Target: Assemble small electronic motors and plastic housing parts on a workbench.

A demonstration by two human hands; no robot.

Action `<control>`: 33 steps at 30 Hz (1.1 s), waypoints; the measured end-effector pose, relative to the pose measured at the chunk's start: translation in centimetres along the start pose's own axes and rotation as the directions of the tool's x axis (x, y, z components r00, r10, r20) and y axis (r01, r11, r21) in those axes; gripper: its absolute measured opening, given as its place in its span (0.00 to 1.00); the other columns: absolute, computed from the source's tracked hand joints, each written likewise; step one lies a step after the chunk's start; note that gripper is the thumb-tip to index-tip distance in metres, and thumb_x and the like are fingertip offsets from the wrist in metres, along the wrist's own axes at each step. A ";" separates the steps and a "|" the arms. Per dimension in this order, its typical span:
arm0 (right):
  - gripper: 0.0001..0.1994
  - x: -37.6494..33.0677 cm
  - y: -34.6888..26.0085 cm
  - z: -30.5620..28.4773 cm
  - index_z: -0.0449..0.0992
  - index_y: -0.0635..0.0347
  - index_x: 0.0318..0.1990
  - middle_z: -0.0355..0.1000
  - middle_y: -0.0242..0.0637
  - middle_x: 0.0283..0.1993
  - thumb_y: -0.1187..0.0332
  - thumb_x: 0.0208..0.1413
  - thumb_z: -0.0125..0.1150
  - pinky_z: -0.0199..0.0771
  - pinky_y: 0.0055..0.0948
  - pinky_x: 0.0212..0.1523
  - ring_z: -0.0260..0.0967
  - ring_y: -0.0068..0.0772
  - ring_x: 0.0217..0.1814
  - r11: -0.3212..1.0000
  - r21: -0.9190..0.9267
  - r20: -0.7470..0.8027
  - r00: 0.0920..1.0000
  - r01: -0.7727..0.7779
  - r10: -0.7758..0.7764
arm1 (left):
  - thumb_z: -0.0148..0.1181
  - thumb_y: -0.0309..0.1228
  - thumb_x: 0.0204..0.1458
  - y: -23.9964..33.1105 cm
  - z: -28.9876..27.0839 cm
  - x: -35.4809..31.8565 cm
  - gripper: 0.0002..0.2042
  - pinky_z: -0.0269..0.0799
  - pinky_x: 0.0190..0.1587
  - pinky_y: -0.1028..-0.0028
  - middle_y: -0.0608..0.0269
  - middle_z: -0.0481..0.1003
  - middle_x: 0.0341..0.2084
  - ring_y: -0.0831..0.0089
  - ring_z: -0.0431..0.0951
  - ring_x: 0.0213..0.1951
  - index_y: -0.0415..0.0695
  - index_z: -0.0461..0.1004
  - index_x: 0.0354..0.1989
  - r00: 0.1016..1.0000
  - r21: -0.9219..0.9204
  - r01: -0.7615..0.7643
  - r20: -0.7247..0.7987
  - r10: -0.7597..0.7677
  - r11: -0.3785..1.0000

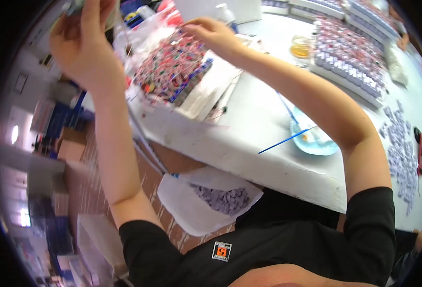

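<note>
The left hand point(87, 52) is raised at the upper left, its fingers curled by a small grey-green object point(72, 6) cut off by the picture's top; whether they pinch it or merely lie against it, I cannot tell. The right hand point(215, 38) stretches over the back of a tangled heap of thin red wires with small dark, green and blue parts point(170, 67), thumb and fingers drawn near one another, anything between the tips being too blurred to make out. That heap fills a shallow white tray point(211, 93) at the left end of the white table point(249, 134). The step in hand seems to be handling wired pieces at the heap; from there, a move would call for a light fingertip grip that does not drag neighbouring wires. Nearer the table's front edge, a pale blue bowl point(316, 148) carries a slim blue stick point(280, 142); toward the far edge stands a second loaded white tray point(347, 79), beside an open jar of amber liquid point(299, 49). Below the front edge, a white plastic tub point(182, 210) holds grey pieces point(227, 199). For writing, the black shirt point(278, 244) bears a small orange-centred patch with lettering; no other label reads clearly.
</note>
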State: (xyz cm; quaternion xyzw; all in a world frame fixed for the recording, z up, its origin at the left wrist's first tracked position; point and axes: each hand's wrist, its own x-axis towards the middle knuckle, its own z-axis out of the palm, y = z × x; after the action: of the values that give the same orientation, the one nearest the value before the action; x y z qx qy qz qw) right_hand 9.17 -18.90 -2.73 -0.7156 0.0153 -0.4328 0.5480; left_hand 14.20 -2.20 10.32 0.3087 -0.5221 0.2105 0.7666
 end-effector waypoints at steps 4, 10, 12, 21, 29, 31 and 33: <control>0.27 -3.1 -3.0 0.6 0.69 0.54 0.59 0.74 0.39 0.48 0.46 0.59 0.51 0.69 0.31 0.49 0.71 0.30 0.48 0.834 0.308 0.461 0.838 -0.458 0.291 | 0.50 0.17 0.57 1.1 -3.4 -1.7 0.17 0.75 0.52 0.71 0.50 0.75 0.48 0.65 0.79 0.46 0.37 0.70 0.55 0.841 0.792 -0.505 0.542 -0.014 0.343; 0.32 -9.4 -8.6 -3.8 0.68 0.60 0.56 0.73 0.38 0.46 0.55 0.45 0.72 0.68 0.25 0.44 0.69 0.27 0.46 0.946 0.125 0.481 0.852 -0.299 0.206 | 0.52 0.23 0.60 3.7 2.3 -3.5 0.15 0.72 0.56 0.73 0.49 0.73 0.49 0.68 0.76 0.48 0.34 0.69 0.54 0.836 -0.217 0.546 0.205 -0.509 0.809; 0.26 -11.9 -8.8 -7.8 0.70 0.61 0.54 0.73 0.39 0.46 0.59 0.49 0.69 0.72 0.27 0.42 0.71 0.27 0.46 0.946 0.061 0.410 0.872 -0.318 0.266 | 0.54 0.23 0.59 3.9 5.7 -5.3 0.15 0.76 0.51 0.76 0.50 0.75 0.45 0.69 0.78 0.45 0.34 0.69 0.53 0.755 -0.310 0.655 0.320 -0.573 0.689; 0.11 -27.9 -18.7 -22.2 0.75 0.63 0.43 0.72 0.33 0.42 0.68 0.56 0.61 0.75 0.25 0.43 0.69 0.22 0.44 0.790 -0.061 0.156 0.776 -0.610 0.611 | 0.55 0.25 0.58 10.2 16.8 -13.7 0.13 0.77 0.46 0.74 0.52 0.76 0.40 0.71 0.80 0.40 0.35 0.69 0.50 0.419 -0.250 0.900 0.716 -0.558 0.356; 0.09 -43.2 -26.8 -29.7 0.75 0.63 0.41 0.75 0.35 0.40 0.69 0.55 0.60 0.71 0.26 0.42 0.70 0.23 0.41 0.595 -0.505 -0.268 0.769 -0.625 0.580 | 0.60 0.17 0.52 17.2 20.3 -24.3 0.16 0.73 0.41 0.80 0.65 0.75 0.33 0.80 0.75 0.36 0.39 0.70 0.49 0.171 0.064 0.874 0.888 -0.427 0.482; 0.10 -45.1 -26.7 -30.0 0.75 0.63 0.41 0.74 0.37 0.40 0.69 0.54 0.59 0.71 0.28 0.42 0.71 0.27 0.41 0.505 -0.586 -0.303 0.749 -0.634 0.589 | 0.62 0.20 0.52 18.4 20.0 -27.2 0.14 0.72 0.42 0.80 0.64 0.77 0.34 0.80 0.77 0.36 0.38 0.72 0.47 0.163 0.104 0.788 0.915 -0.368 0.607; 0.12 -46.6 -26.4 -30.1 0.76 0.62 0.41 0.73 0.45 0.37 0.67 0.50 0.57 0.71 0.36 0.42 0.72 0.43 0.41 0.358 -0.708 -0.354 0.744 -0.609 0.566 | 0.63 0.21 0.50 19.1 19.8 -29.7 0.12 0.72 0.42 0.80 0.63 0.78 0.36 0.80 0.78 0.36 0.38 0.73 0.44 0.103 0.180 0.730 0.925 -0.367 0.659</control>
State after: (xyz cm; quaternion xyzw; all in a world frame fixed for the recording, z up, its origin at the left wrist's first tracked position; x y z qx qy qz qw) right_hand -51.04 -8.52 -9.00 -0.8146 0.4718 -0.1715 0.2904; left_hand -22.27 -2.22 -7.23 0.4115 -0.7192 -0.3945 0.3972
